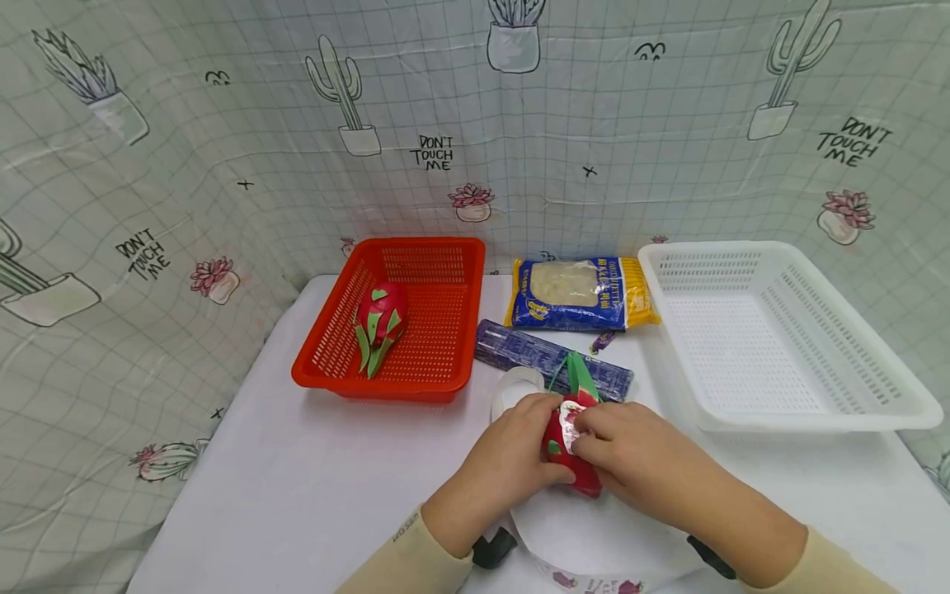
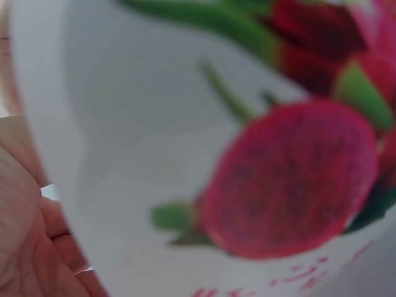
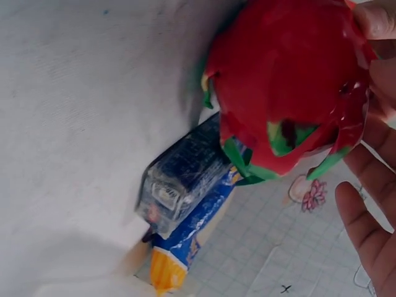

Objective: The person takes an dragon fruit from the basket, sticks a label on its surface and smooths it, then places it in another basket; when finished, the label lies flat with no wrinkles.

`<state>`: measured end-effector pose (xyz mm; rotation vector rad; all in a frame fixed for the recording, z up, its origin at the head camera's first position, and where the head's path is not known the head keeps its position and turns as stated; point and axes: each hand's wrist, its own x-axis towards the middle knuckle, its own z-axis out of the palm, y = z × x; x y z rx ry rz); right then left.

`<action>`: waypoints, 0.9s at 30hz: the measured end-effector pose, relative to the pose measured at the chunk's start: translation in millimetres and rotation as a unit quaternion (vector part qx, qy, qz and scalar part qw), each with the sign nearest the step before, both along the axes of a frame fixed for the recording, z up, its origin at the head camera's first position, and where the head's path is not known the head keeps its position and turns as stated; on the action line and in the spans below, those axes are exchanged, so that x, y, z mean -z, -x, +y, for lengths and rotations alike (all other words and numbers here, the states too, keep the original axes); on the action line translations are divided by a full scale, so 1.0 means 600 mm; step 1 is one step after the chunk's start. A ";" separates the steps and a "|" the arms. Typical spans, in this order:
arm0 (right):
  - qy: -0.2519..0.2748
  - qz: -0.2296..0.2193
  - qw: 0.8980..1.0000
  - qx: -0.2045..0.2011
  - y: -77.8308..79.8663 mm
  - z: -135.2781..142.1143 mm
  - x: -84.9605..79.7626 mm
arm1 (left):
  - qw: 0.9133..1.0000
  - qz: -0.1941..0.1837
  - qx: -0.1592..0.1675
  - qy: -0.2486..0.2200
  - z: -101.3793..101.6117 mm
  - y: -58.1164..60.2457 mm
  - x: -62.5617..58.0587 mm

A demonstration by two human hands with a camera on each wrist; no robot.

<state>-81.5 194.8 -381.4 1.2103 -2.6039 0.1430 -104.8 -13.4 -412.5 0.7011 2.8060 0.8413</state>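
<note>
A red dragon fruit [image 1: 552, 450] with green leaf tips is between both hands over the table. My left hand [image 1: 505, 454] grips its left side, thumb low and fingers near the top. A white sticker label [image 1: 570, 422] with a printed fruit picture lies against its upper face. The right hand [image 1: 646, 454] has its fingertips at the label's right edge, bent over it. In the right wrist view the dragon fruit [image 3: 291, 80] shows beside that hand's loosely spread lower fingers [image 3: 365, 229]. A curved label strip [image 2: 124, 148] with dragon fruit prints fills most of the left wrist view.
A red basket [image 1: 438, 388] holds another dragon fruit [image 1: 382, 313]. At right stands a white basket [image 1: 809, 421]. Behind the hands lie a dark blue box [image 1: 519, 346], a blue-and-yellow food packet [image 1: 571, 297] and a small purple wrapper [image 1: 604, 341]. A label strip [image 1: 594, 582] loops below.
</note>
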 end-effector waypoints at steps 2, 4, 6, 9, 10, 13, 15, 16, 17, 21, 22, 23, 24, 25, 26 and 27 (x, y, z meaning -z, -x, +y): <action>-0.004 -0.007 1.000 0.010 -0.001 -0.005 -0.002 | 1.000 0.004 0.003 0.004 0.000 0.000 -0.001; 0.000 -0.013 1.000 0.028 -0.001 -0.011 -0.004 | 1.000 0.005 0.004 0.007 -0.001 0.000 -0.002; 0.008 -0.011 0.998 0.053 0.002 -0.017 -0.005 | 1.000 0.004 0.006 0.009 -0.001 -0.001 -0.002; 0.024 -0.005 0.995 0.092 0.006 -0.026 -0.003 | 1.000 0.004 0.007 0.014 0.000 -0.003 -0.002; 0.028 -0.002 0.994 0.101 0.008 -0.028 -0.002 | 1.000 0.005 0.007 0.016 0.000 -0.003 -0.002; 0.038 -0.005 0.992 0.118 0.012 -0.033 0.003 | 1.000 0.011 0.009 0.022 0.000 -0.003 -0.003; 0.045 -0.013 0.991 0.124 0.013 -0.034 0.005 | 1.000 0.014 0.010 0.025 0.000 -0.003 -0.004; 0.049 -0.018 0.990 0.127 0.013 -0.034 0.006 | 1.000 0.014 0.010 0.025 0.000 -0.003 -0.005; 0.052 -0.022 0.990 0.131 0.013 -0.034 0.007 | 1.000 0.014 0.009 0.026 0.000 -0.003 -0.005; 0.067 -0.033 0.988 0.134 0.015 -0.030 0.009 | 1.000 0.014 0.010 0.026 -0.001 -0.003 -0.006; 0.070 -0.033 0.988 0.134 0.015 -0.029 0.010 | 1.000 0.014 0.010 0.025 -0.001 -0.003 -0.006; 0.072 -0.033 0.988 0.134 0.015 -0.028 0.010 | 1.000 0.014 0.011 0.024 -0.001 -0.004 -0.005; 0.075 -0.034 0.988 0.133 0.015 -0.026 0.010 | 1.000 0.013 0.012 0.024 -0.001 -0.004 -0.005; 0.076 -0.034 0.988 0.133 0.016 -0.025 0.010 | 1.000 0.012 0.012 0.025 -0.001 -0.004 -0.005; 0.078 -0.036 0.987 0.134 0.016 -0.023 0.010 | 1.000 0.012 0.012 0.025 0.000 -0.004 -0.004; 0.078 -0.039 0.987 0.138 0.016 -0.022 0.010 | 1.000 0.010 0.012 0.027 0.000 -0.004 -0.005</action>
